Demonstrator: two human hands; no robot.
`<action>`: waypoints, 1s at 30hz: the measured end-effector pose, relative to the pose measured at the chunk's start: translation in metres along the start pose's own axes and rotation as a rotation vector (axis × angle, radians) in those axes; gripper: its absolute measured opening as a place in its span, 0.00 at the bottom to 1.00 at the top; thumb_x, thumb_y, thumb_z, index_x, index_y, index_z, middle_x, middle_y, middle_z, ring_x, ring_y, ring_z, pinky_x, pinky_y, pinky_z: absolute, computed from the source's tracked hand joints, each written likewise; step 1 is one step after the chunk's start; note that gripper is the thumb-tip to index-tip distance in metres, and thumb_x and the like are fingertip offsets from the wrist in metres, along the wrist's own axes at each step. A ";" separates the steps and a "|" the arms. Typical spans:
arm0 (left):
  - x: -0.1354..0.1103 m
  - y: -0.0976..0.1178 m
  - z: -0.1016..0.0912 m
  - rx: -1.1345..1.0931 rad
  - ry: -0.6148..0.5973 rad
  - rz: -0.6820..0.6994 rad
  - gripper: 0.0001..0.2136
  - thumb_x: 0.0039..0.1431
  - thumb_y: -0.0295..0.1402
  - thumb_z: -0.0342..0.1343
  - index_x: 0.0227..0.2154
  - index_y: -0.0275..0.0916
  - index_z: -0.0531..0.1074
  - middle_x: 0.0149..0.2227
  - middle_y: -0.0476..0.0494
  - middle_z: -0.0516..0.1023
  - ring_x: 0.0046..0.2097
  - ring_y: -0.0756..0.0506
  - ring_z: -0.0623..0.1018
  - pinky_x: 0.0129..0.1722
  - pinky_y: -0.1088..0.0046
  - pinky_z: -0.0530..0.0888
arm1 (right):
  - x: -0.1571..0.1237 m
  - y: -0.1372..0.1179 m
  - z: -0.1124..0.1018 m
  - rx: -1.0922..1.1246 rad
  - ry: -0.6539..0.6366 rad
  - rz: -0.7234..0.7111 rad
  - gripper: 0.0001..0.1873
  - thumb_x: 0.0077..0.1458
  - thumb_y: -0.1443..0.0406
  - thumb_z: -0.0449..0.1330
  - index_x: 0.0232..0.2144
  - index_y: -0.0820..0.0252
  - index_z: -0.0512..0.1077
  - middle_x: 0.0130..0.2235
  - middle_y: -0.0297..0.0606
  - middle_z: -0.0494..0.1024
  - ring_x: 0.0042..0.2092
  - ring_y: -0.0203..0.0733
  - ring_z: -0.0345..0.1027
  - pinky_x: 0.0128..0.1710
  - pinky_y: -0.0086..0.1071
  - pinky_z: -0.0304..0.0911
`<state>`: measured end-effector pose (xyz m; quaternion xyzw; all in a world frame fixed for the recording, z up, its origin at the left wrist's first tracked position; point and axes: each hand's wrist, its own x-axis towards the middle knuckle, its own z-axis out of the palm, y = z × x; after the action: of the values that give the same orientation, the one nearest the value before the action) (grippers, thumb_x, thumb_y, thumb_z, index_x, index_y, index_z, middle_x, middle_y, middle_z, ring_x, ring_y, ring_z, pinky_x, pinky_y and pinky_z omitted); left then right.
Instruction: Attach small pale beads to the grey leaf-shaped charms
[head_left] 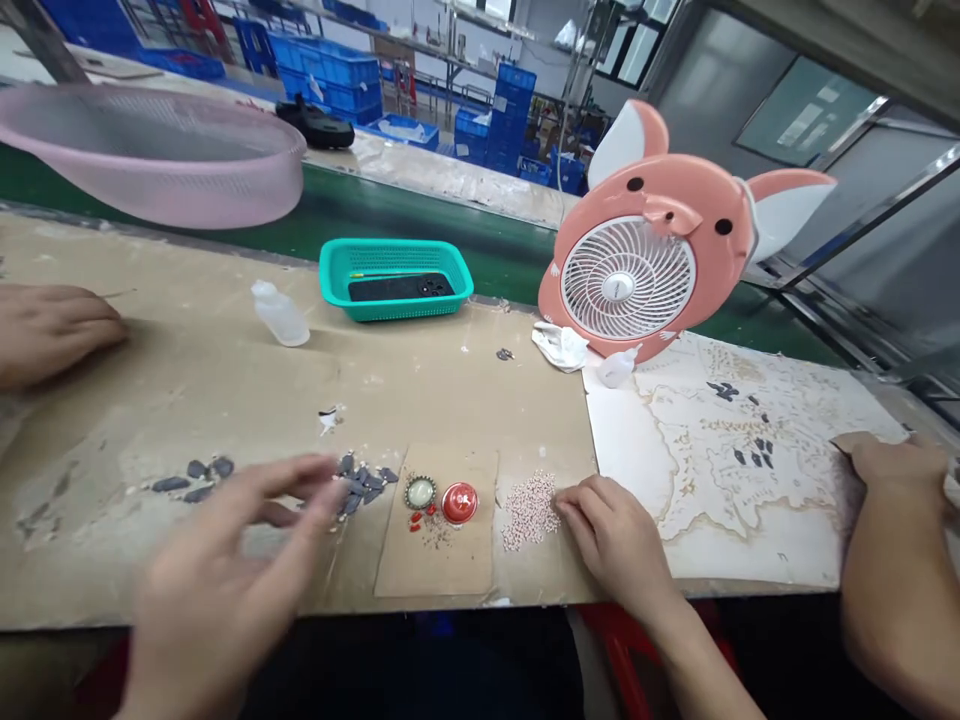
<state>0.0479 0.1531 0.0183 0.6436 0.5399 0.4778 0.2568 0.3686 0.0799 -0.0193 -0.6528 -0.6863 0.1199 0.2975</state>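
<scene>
- Two bare hands are apart at the near side of the bench (pixel 435 400): the left hand (pixel 214 570) is blurred, thumb and forefinger parted with nothing seen between them; the right hand (pixel 621 540) has its fingertips drawn together at the right edge of the pale beads (pixel 531 510), and whether a bead is pinched there I cannot tell.
- Loose in a patch just right of the cardboard (pixel 465 572), the beads look light, hard and apt to roll; fingertips on opposite sides of a single one should suit.
- Dark chips (pixel 364 487) lie heaped left of the cardboard, just beside the left hand's fingers; they seem stiff and perhaps brittle, best lifted by their edges.
- On the cardboard, the round pale piece (pixel 420 492) sits left of the red dome (pixel 460 503); both seem rigid and light, and the dome's glossy top may slip, so its rim looks the surer hold.
- Small red bits (pixel 416 518) lie just near of the pale piece, probably easy to scatter.
</scene>
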 end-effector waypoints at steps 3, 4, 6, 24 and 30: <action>-0.014 0.040 0.032 -0.075 -0.256 0.178 0.04 0.57 0.30 0.63 0.34 0.45 0.80 0.33 0.50 0.81 0.32 0.48 0.78 0.33 0.78 0.75 | -0.010 -0.022 -0.001 0.155 0.092 0.072 0.12 0.69 0.63 0.51 0.35 0.58 0.72 0.33 0.37 0.73 0.34 0.39 0.69 0.32 0.31 0.66; -0.019 0.050 0.042 -0.151 -0.386 0.150 0.03 0.58 0.30 0.61 0.33 0.44 0.80 0.31 0.49 0.81 0.31 0.48 0.78 0.30 0.78 0.74 | -0.015 -0.032 -0.001 0.251 0.128 0.112 0.12 0.69 0.62 0.51 0.35 0.58 0.70 0.32 0.35 0.72 0.33 0.38 0.68 0.31 0.29 0.66; -0.029 0.065 0.056 -0.302 -0.613 -0.027 0.06 0.61 0.33 0.59 0.32 0.42 0.80 0.31 0.46 0.82 0.32 0.47 0.79 0.29 0.77 0.74 | -0.024 -0.052 0.002 0.531 0.204 0.203 0.11 0.68 0.61 0.53 0.32 0.57 0.69 0.30 0.33 0.70 0.31 0.37 0.67 0.30 0.28 0.65; -0.063 0.072 0.054 -0.718 -0.855 -0.582 0.20 0.59 0.51 0.59 0.27 0.36 0.70 0.24 0.51 0.68 0.23 0.54 0.66 0.21 0.83 0.65 | -0.050 -0.095 0.008 0.715 0.198 0.046 0.08 0.60 0.69 0.61 0.38 0.52 0.79 0.30 0.32 0.73 0.31 0.36 0.70 0.31 0.29 0.67; -0.073 0.065 0.044 -0.627 -0.772 -0.542 0.19 0.61 0.50 0.57 0.29 0.36 0.70 0.26 0.49 0.69 0.28 0.51 0.70 0.25 0.80 0.68 | -0.045 -0.100 0.012 0.746 0.063 0.058 0.05 0.62 0.66 0.60 0.33 0.54 0.76 0.29 0.31 0.73 0.31 0.35 0.69 0.31 0.27 0.65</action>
<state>0.1192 0.0743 0.0303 0.5029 0.3852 0.2623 0.7279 0.2779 0.0274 0.0154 -0.5220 -0.5673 0.3497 0.5324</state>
